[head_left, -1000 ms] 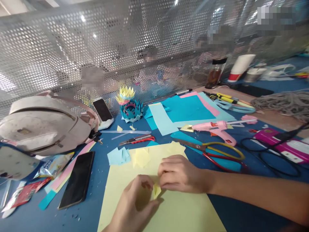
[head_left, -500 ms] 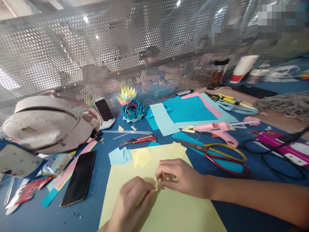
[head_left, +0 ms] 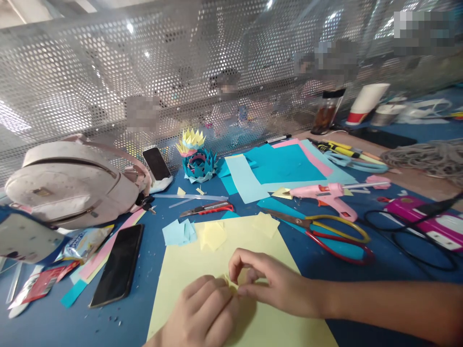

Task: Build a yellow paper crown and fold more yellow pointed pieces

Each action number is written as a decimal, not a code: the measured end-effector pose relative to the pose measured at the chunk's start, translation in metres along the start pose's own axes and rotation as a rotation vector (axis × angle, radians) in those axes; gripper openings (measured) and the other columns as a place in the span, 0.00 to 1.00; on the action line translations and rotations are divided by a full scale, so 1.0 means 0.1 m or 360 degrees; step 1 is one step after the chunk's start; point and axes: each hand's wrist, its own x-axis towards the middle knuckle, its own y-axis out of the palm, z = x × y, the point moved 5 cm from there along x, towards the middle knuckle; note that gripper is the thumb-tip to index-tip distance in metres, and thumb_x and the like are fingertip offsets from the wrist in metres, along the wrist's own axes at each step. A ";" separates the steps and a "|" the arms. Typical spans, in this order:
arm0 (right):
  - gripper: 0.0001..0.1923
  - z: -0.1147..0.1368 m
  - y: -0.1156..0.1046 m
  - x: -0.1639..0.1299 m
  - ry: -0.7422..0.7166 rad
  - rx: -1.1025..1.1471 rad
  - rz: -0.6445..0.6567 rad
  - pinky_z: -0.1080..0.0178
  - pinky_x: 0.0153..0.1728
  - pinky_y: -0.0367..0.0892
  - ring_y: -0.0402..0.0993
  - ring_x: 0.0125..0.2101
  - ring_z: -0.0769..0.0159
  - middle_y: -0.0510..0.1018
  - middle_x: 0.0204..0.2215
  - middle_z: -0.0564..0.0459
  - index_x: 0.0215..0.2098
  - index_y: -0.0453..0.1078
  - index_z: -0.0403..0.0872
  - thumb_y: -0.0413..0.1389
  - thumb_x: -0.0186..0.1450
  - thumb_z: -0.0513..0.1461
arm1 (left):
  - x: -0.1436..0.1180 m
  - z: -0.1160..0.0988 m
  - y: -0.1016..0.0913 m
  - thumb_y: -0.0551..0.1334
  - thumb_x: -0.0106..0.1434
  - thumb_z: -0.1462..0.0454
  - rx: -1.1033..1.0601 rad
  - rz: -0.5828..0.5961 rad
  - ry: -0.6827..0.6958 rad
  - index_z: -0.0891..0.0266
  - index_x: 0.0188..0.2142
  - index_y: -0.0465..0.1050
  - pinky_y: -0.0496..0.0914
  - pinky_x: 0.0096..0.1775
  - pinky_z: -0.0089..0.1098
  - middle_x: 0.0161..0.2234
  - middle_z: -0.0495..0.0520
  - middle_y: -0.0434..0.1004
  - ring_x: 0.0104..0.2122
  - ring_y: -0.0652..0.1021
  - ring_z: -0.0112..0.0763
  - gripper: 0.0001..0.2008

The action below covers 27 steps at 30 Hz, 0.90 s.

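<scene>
Yellow paper scrap [head_left: 228, 281] is pinched between the fingertips of the left hand [head_left: 204, 313] and the right hand [head_left: 269, 284], low over the big yellow sheet [head_left: 224, 255] on the blue table [head_left: 144, 289]; scissors [head_left: 325, 231] are lying just right.

small yellow paper piece [head_left: 229, 281]: we are seeing only a pale folded corner showing, pinched between our fingertips and lying just above the large yellow sheet [head_left: 202, 260] on the blue table.
</scene>
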 end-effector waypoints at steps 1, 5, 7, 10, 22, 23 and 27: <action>0.11 0.00 0.00 0.00 -0.0010 -0.0012 -0.0006 0.69 0.30 0.60 0.63 0.28 0.74 0.70 0.37 0.56 0.43 0.65 0.48 0.58 0.69 0.44 | 0.01 -0.01 0.00 0.53 0.73 0.72 0.0002 0.0017 0.0027 0.71 0.42 0.74 0.79 0.36 0.33 0.31 0.59 0.81 0.34 0.82 0.35 0.11; 0.05 -0.03 -0.05 0.01 -0.0031 -0.0044 -0.0089 0.69 0.30 0.62 0.65 0.27 0.73 0.68 0.34 0.57 0.42 0.64 0.47 0.54 0.70 0.40 | 0.06 -0.10 0.04 0.56 0.73 0.72 0.0062 0.0151 0.0212 0.70 0.40 0.77 0.80 0.44 0.31 0.38 0.57 0.85 0.40 0.84 0.34 0.10; 0.02 -0.04 -0.09 0.04 -0.0038 -0.0075 -0.0120 0.69 0.30 0.63 0.66 0.28 0.73 0.68 0.32 0.58 0.41 0.63 0.47 0.53 0.70 0.38 | 0.09 -0.13 0.07 0.57 0.72 0.71 0.0088 0.0205 0.0267 0.69 0.41 0.77 0.79 0.47 0.30 0.41 0.54 0.85 0.41 0.84 0.32 0.09; 0.02 -0.05 -0.14 0.09 -0.0077 -0.0266 -0.0139 0.69 0.31 0.64 0.68 0.28 0.71 0.70 0.30 0.58 0.40 0.65 0.47 0.53 0.69 0.35 | 0.12 -0.13 0.09 0.58 0.73 0.71 0.0057 0.0209 0.0253 0.69 0.43 0.77 0.78 0.49 0.29 0.41 0.52 0.86 0.41 0.85 0.30 0.09; 0.06 -0.05 -0.27 0.13 -0.0524 -0.1201 -0.0153 0.64 0.39 0.64 0.71 0.41 0.63 0.77 0.39 0.51 0.44 0.75 0.48 0.58 0.71 0.35 | -0.17 0.08 0.34 0.50 0.75 0.65 0.0072 0.0465 -0.0089 0.75 0.54 0.71 0.74 0.42 0.36 0.43 0.63 0.79 0.40 0.79 0.38 0.17; 0.05 -0.07 -0.29 0.13 -0.0532 -0.1215 -0.0163 0.64 0.38 0.63 0.71 0.41 0.63 0.77 0.38 0.52 0.44 0.75 0.48 0.59 0.70 0.35 | -0.17 0.08 0.35 0.50 0.75 0.65 0.0077 0.0472 -0.0097 0.75 0.54 0.70 0.73 0.43 0.37 0.43 0.63 0.79 0.41 0.78 0.38 0.17; 0.04 -0.10 -0.33 0.14 -0.0510 -0.1192 -0.0184 0.65 0.38 0.63 0.71 0.41 0.64 0.76 0.38 0.53 0.42 0.75 0.48 0.61 0.68 0.35 | -0.21 0.10 0.36 0.46 0.76 0.63 0.0169 0.0476 -0.0172 0.74 0.57 0.69 0.70 0.44 0.38 0.43 0.60 0.77 0.41 0.75 0.39 0.21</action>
